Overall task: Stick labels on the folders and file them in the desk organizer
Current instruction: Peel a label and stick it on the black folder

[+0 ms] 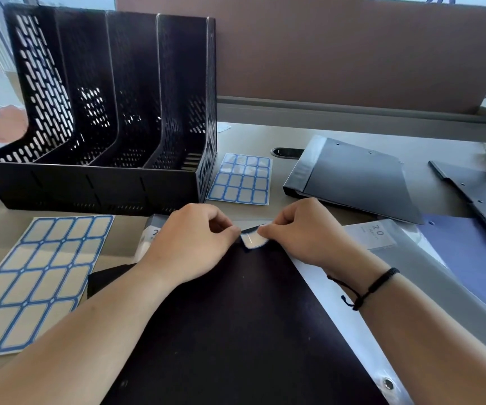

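Observation:
A dark folder (235, 317) lies flat in front of me on the desk. At its far edge my left hand (190, 244) and my right hand (300, 232) both pinch one small white label with a blue border (252, 240), which curls between the fingertips just over the folder's top edge. A black mesh desk organizer (104, 112) with several upright slots stands at the back left; I see no folders in it. One label sheet (31, 282) lies at the left, and a smaller one (240, 179) sits beside the organizer.
A grey folder (352, 176) lies at the back right, another dark one (475, 194) further right, and a blue folder (466, 258) under clear sleeves (382, 238). A brown partition (323, 54) closes off the desk's far side.

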The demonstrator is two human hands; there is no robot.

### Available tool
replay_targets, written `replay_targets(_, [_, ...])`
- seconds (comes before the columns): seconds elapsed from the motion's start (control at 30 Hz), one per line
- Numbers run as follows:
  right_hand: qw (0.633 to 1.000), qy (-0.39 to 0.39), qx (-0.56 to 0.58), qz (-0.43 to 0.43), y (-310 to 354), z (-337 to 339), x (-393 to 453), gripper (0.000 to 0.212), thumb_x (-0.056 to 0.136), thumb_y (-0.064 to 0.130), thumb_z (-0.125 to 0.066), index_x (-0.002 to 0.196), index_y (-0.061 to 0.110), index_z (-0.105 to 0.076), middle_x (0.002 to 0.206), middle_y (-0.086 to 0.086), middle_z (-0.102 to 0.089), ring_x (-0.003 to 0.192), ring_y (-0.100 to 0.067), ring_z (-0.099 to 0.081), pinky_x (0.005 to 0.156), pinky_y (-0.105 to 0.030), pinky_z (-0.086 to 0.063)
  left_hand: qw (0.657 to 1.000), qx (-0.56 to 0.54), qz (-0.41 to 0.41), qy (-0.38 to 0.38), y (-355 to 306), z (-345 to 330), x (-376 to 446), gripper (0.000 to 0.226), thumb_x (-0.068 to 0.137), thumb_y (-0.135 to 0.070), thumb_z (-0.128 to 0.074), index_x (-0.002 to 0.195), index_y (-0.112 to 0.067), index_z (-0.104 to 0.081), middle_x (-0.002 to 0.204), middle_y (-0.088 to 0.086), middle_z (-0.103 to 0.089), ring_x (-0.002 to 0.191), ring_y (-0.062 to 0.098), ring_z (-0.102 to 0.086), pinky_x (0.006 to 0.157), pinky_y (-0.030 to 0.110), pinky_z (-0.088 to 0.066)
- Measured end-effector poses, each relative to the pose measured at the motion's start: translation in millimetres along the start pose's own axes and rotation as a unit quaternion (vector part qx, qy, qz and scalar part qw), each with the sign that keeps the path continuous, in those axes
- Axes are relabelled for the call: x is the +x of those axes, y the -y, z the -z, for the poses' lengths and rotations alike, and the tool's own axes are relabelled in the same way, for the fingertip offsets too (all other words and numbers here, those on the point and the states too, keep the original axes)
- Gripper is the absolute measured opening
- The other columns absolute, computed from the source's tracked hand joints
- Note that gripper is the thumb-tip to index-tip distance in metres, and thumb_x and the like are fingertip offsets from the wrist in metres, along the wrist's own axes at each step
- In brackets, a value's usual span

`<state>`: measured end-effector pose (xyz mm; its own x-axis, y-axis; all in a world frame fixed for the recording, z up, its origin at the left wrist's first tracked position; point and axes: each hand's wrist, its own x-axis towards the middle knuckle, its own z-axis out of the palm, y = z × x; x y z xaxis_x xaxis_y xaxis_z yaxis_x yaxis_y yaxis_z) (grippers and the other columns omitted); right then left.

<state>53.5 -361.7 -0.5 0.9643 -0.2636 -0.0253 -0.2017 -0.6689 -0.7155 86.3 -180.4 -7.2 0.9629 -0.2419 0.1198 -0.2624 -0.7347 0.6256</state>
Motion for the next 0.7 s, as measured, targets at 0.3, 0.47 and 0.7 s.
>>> replay_targets(0.3, [1.000, 0.009, 0.011, 0.009, -0.9, 1.0, 0.2, 0.031, 0.082, 0.034, -0.076, 0.064, 0.009, -0.069, 0.041, 0.010, -0.046, 0.042, -0.007, -0.041, 0.051, -0.024, -0.036, 1.000, 0.014, -0.004, 0.008, -0.6, -0.7, -1.3, 0.013, 0.086, -0.048, -0.067, 0.084, -0.035, -0.069, 0.078, -0.019, -0.068, 0.073, -0.008, -0.058, 0.054, 0.012, -0.030])
replay_targets(0.47, [0.999, -0.007, -0.042, 0.016, -0.8, -1.3, -0.4, 0.031, 0.081, 0.036, -0.074, 0.061, 0.015, -0.066, 0.052, 0.007, -0.055, 0.055, -0.010, -0.051, 0.055, -0.025, -0.038, 1.000, 0.003, -0.014, 0.022, 3.0, -2.7, 0.5, 0.009, 0.084, -0.043, -0.069, 0.080, -0.035, -0.069, 0.075, -0.017, -0.068, 0.072, -0.003, -0.062, 0.058, 0.019, -0.041])
replay_targets(0.7, [0.994, -0.032, -0.099, 0.032, 0.6, -2.7, -2.4, 0.027, 0.079, 0.039, -0.074, 0.061, 0.022, -0.064, 0.067, 0.010, -0.061, 0.070, -0.010, -0.056, 0.053, -0.023, -0.037, 1.000, -0.008, -0.018, 0.022, 4.9, -3.7, 1.3, 0.009, 0.081, -0.043, -0.071, 0.079, -0.034, -0.068, 0.073, -0.017, -0.068, 0.069, -0.004, -0.062, 0.059, 0.020, -0.043])
